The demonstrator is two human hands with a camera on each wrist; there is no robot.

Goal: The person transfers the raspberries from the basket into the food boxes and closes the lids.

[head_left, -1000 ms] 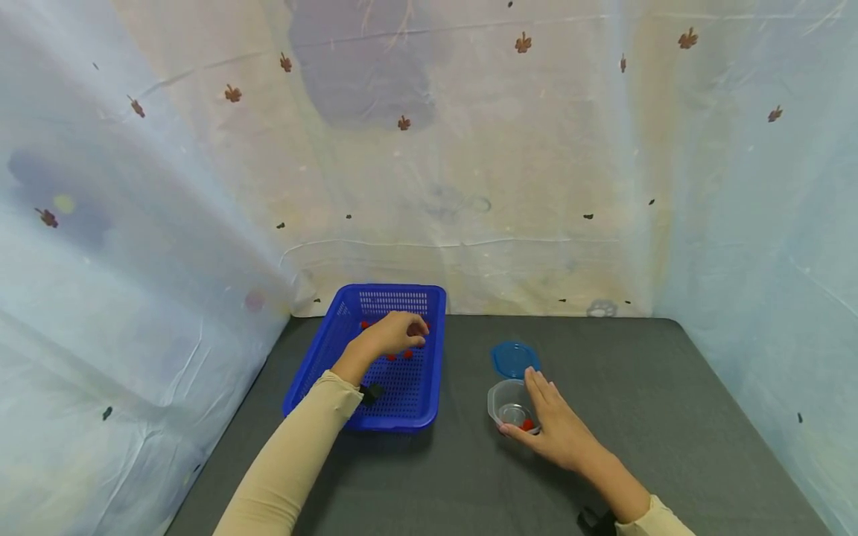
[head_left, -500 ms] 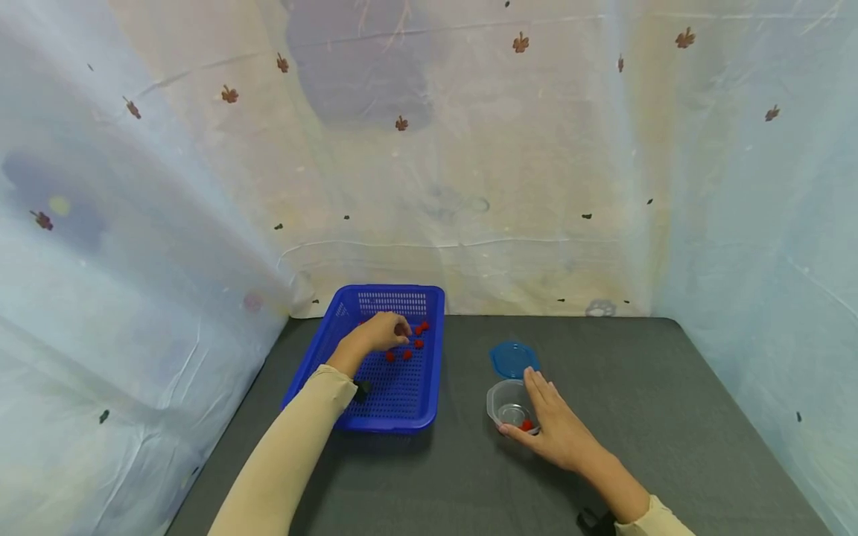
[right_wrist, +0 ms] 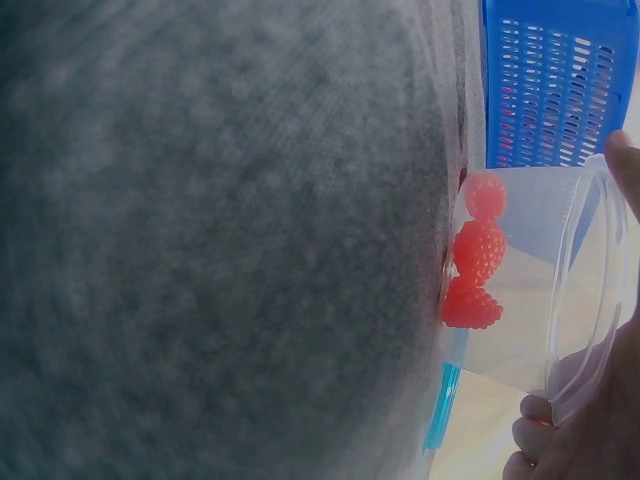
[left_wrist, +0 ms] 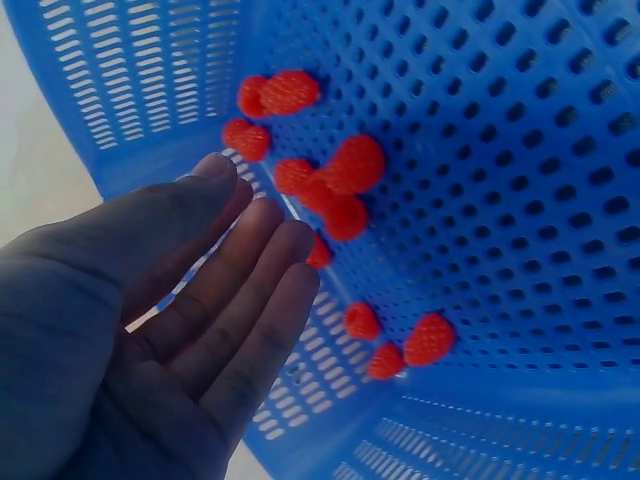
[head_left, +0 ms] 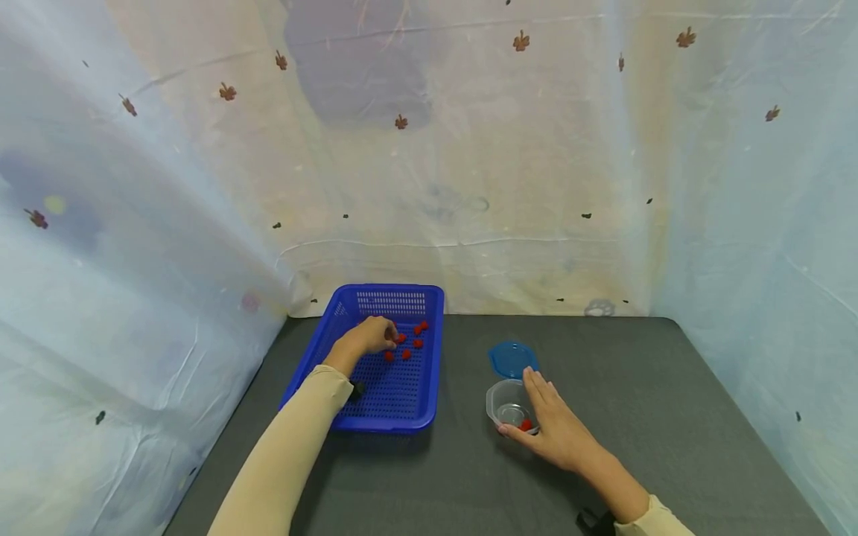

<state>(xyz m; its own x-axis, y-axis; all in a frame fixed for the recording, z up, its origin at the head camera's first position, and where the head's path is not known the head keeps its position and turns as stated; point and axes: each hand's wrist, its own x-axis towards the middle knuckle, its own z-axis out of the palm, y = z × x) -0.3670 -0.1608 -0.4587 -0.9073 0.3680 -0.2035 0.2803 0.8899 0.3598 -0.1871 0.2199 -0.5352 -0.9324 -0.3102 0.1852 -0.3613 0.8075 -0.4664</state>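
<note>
Over the blue basket (head_left: 402, 398): the left hand (head_left: 362, 342), thumb and fingers parted by a narrow gap, nothing seen between them.
Just right of its fingertips: loose red raspberries (head_left: 406, 355) on the basket's bottom, the closest so near that touching or apart cannot be told.
Raspberry long axes: at mixed angles in the left wrist view, so any pinch would probably need its own slant.
Nearer hand: the left, clearly; the loose raspberries lie well to the right hand's left.
Beyond the right hand's fingertips: a blue lid (head_left: 512, 360), behind the clear tub (head_left: 497, 406).
Just left of the right palm: that tub, upright, with at least three tub berries (right_wrist: 480, 252).
Right hand (head_left: 559, 432): resting against the tub, fingers straight, thumb at the near rim.
</note>
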